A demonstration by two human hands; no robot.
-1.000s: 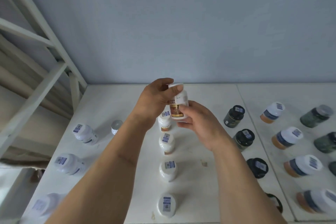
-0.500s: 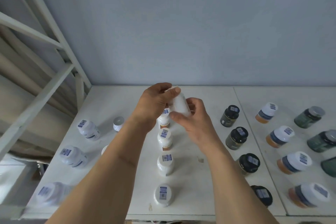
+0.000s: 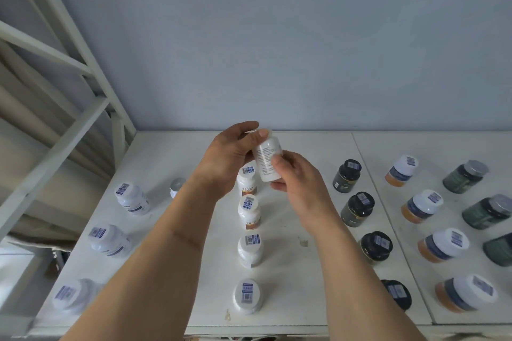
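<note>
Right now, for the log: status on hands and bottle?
Left hand grips white bottle at its top, right hand round its base. Bottle held above table. Nothing in the way; row of white bottles stands below.

White tabletop [image 3: 291, 271] in two panels, loaded with rows of bottles

On the left panel, three white bottles [image 3: 109, 239] line the left edge, with a small silver-capped bottle [image 3: 177, 187] behind them. Four orange-labelled white bottles [image 3: 250, 249] run down the middle and four black-lidded dark jars [image 3: 358, 209] down the right. The right panel [image 3: 415, 144] carries white-lidded orange-and-blue bottles [image 3: 421, 206] and green jars [image 3: 487, 210].
</note>
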